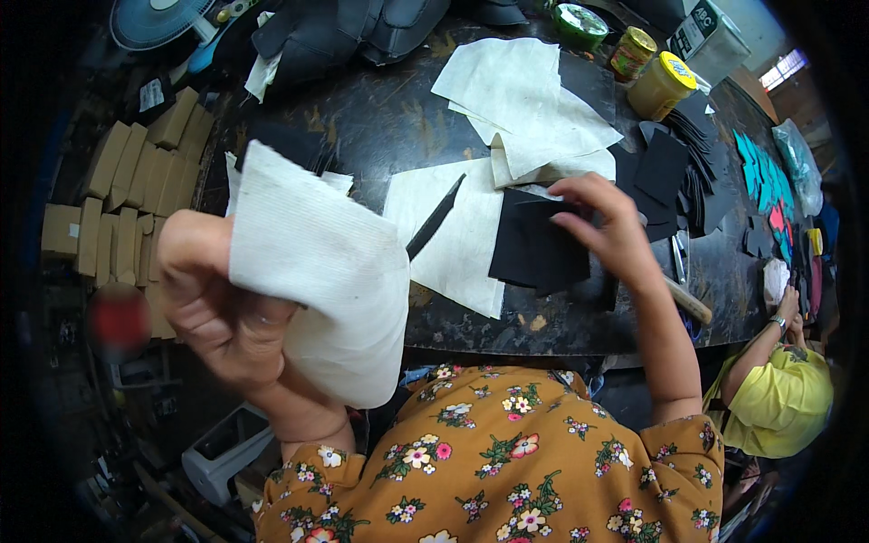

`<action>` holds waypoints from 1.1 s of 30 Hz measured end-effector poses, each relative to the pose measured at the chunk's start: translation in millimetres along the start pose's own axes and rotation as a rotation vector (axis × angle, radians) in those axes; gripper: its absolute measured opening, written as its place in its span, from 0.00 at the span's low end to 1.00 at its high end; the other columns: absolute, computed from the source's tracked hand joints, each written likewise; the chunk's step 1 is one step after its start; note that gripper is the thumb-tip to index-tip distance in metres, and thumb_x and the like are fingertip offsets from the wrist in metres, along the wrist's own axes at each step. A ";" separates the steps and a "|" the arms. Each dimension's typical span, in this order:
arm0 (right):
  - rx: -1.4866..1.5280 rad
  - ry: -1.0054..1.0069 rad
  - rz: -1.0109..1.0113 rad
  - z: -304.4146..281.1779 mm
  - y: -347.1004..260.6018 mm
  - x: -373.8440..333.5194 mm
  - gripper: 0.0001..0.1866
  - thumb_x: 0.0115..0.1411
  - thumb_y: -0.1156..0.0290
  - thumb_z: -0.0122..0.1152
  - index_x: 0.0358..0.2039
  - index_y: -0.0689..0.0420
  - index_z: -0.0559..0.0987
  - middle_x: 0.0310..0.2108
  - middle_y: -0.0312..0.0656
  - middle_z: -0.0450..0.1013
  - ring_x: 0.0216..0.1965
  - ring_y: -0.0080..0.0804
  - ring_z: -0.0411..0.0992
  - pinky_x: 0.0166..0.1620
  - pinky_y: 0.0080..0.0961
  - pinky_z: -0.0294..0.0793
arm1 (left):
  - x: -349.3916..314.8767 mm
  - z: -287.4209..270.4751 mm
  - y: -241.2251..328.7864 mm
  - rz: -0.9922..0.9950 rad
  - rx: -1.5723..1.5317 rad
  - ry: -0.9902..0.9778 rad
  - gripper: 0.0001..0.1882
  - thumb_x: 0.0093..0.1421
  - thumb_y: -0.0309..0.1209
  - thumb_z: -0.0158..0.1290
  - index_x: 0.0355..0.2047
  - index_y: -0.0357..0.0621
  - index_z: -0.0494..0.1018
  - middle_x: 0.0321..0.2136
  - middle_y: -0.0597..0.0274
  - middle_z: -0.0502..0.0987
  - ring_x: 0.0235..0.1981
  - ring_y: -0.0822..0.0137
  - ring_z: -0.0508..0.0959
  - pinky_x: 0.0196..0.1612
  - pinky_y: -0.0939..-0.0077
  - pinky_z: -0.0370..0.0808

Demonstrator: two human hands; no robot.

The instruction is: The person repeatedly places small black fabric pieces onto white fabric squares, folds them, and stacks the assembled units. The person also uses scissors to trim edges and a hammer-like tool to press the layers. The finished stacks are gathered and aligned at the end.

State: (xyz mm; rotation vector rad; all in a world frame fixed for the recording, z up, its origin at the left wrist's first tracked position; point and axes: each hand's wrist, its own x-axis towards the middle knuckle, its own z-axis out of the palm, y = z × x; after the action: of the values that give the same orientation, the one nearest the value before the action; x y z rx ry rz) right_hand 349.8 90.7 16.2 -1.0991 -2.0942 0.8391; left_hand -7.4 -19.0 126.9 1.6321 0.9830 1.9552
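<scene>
My left hand (222,308) is raised at the left, fingers closed on a white cloth piece (317,235) that curves down over the forearm. A narrow black strip (436,219) shows at this cloth's right edge; whether the two are joined, I cannot tell. At the right, my right hand (608,222) has its thumb and fingers at the upper edge of a black sheet piece (540,240), pinching it. That piece lies over other black material, partly covering a flat white cloth sheet (471,195). Between the fingers, the exact grip is partly hidden.
Stacked white cloth (525,100) lies farther back on the dark table (380,118). Black cut pieces (665,167), a wooden-handled tool (690,301) and a yellow-lidded jar (663,86) are at the right. Cardboard pieces (136,172) stand at left; a co-worker in yellow (783,398) is at right.
</scene>
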 end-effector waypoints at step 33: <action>0.001 -0.252 -0.359 3.5 -68.2 7.7 0.18 0.54 0.70 0.81 0.45 0.57 0.87 0.59 0.48 0.77 0.61 0.45 0.75 0.63 0.42 0.72 | 37.7 28.7 -28.8 -0.020 -0.780 -0.976 0.24 0.60 0.13 0.63 0.56 0.23 0.71 0.47 0.29 0.82 0.45 0.43 0.87 0.43 0.49 0.84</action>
State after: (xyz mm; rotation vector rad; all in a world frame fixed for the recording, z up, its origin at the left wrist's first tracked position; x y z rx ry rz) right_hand 312.0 65.6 67.9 -0.6095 -2.4016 0.8324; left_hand 7.9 33.9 133.1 1.6995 -0.1375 1.0151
